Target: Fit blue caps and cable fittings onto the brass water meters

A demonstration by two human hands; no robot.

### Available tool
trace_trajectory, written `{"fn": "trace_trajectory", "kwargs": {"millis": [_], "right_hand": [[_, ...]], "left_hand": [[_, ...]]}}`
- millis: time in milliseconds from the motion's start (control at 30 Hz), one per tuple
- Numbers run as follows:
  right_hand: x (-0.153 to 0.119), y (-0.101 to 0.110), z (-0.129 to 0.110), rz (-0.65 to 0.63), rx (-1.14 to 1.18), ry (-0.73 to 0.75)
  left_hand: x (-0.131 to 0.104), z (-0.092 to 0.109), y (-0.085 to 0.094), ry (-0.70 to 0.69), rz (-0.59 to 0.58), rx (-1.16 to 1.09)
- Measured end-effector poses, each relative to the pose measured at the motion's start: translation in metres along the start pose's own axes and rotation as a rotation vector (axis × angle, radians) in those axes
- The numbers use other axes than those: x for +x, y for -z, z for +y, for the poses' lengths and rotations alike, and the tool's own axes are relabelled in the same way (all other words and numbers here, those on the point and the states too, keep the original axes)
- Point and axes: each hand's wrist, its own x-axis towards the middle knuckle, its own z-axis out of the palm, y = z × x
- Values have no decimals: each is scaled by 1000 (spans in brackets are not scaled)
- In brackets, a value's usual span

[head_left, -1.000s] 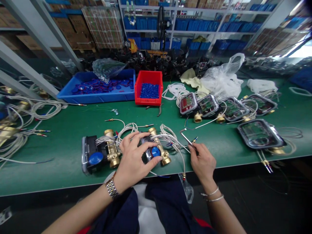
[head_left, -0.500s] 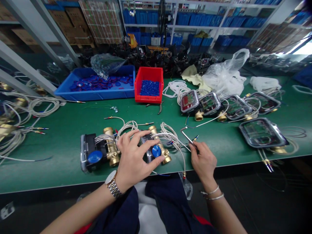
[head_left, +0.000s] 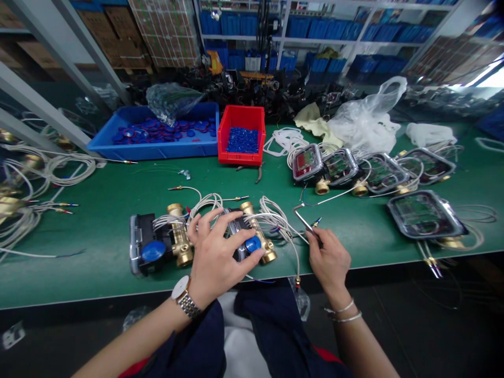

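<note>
My left hand (head_left: 220,252) lies over the second meter, thumb and forefinger around its blue round cap (head_left: 252,243). The meter's brass pipe (head_left: 269,252) shows to the right of the fingers, and the rest of its body is partly hidden under the palm. In my right hand (head_left: 329,258) is a thin metal tool (head_left: 304,219) with a bent tip, pointing up and left above the green table. Left of my left hand sits another meter with a blue cap (head_left: 153,251) and a brass pipe (head_left: 181,241). Coiled grey cables (head_left: 275,218) lie between my hands.
Behind stand a blue tray (head_left: 157,152) of blue discs and a red bin (head_left: 241,157) of small blue parts. Several clear-lidded meters (head_left: 427,212) line the right side, near a plastic bag (head_left: 364,126). More cables (head_left: 71,170) lie at the left.
The view has shifted very slightly. My left thumb and forefinger have closed in a little around the blue cap; my right hand holds the tool much as before.
</note>
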Motion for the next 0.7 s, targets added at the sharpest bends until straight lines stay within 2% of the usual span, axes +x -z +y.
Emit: {"fn": "trace_trajectory", "kwargs": {"millis": [100,233,400,500,600,700], "right_hand": [[2,9,-5,-1,157,-24],[8,37,-26,-92,370,-8],[23,66,-60,-115,460,59],[34,68,-76,-221,476,199],[42,60,-90,-380,512,351],[44,51,-100,-420,632,347]], "left_hand": [[-1,-1,-6,15,-47,-68],[-2,-6,-16,20,-106,-173],[8,-16,-8,-28,-225,-233],[13,-19,2,-45,-301,-210],[12,-17,5,-69,-311,-162],[9,-15,4,-96,-276,-111]]}}
